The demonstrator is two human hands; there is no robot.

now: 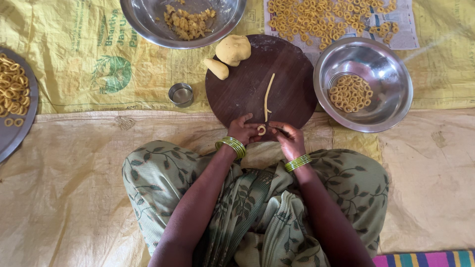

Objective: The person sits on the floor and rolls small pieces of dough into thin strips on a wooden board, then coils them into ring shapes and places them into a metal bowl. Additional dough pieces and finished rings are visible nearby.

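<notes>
Two hands meet at the near edge of the round dark board point(292, 94), fingertips almost touching.

Left hand point(242, 131): fingers curled in, thumb and forefinger pinched on a small dough ring point(261, 130), which sits between the two hands at the board's rim.

Right hand point(289, 139): fingers bent, tips closed lightly toward the same ring from the other side; whether it grips anything of its own cannot be told. Both hands lie about equally near the ring.

Dough strip point(267, 96): thin, pale, long axis running away from the person across the board; its near end comes down just above the ring and the fingertips.

Farther out on the board: a dough lump point(233, 49) and a smaller cone-shaped dough piece point(216, 68), touching or nearly so.

Beside the board: small steel cup point(181, 94) to the left; steel bowl point(396, 64) holding finished rings to the right; second bowl point(143, 24) with crumbly dough beyond; rings spread on newspaper point(403, 24); plate point(10, 138) of rings at far left.
</notes>
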